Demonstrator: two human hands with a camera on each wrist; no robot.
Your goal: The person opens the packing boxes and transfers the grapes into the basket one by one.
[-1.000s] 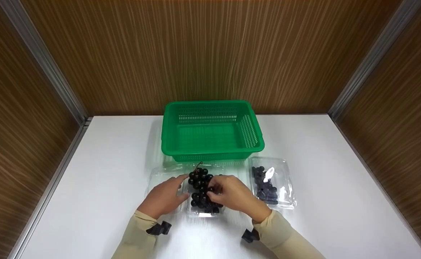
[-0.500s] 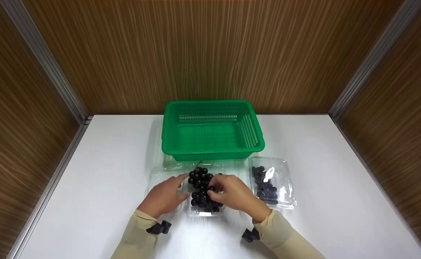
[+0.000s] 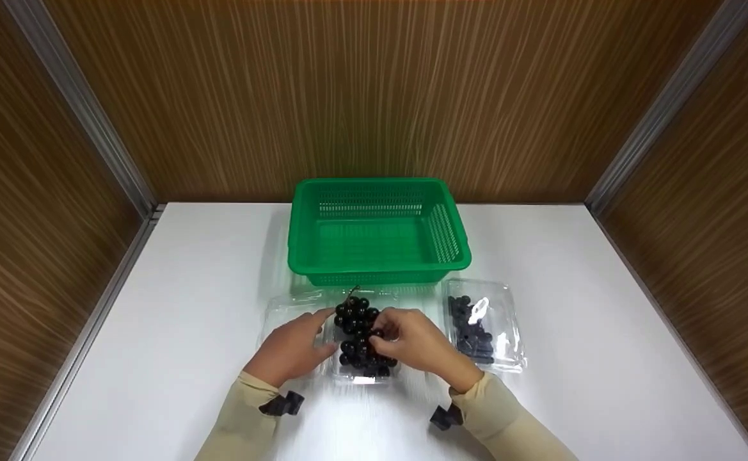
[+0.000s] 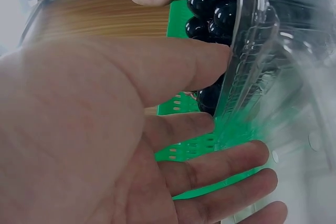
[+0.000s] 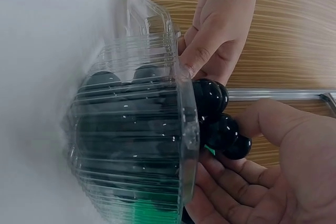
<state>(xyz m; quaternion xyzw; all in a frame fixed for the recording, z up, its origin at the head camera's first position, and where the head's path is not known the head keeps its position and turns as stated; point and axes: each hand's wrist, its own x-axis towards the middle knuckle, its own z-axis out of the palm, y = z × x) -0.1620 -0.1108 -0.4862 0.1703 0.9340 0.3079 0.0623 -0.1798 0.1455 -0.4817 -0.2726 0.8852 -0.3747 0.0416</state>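
Striped wood panels [image 3: 374, 96] wall off a white tabletop [image 3: 207, 269] at the back and on both flanks. Taking the open box [image 3: 364, 380] as the clock's centre, a green basket [image 3: 374, 263] sits at twelve o'clock, the lid [image 3: 278, 317] lies folded out at nine, and a second box [image 3: 507, 320], covering more grapes [image 3: 473, 339], rests at three. Dark grapes [image 3: 354, 312] fill the open box, some rising above its rim, the stem [image 3: 350, 294] pointing towards twelve. From eight o'clock comes the left hand [image 3: 292, 346], fingers spread wide and straight, thumb at the box's rim, apparently to steady light plastic; whether it presses on the lid I cannot tell. From four comes the right hand [image 3: 415, 342], narrowed, thumb and fingertips seemingly pinching grapes on the bunch's three-o'clock side, a light hold that likely spares the fruit. Basket and second box seem placed to leave both arms a free approach from six. No brand, label or writing can be read; the clear plastic shows only ribs and glare.
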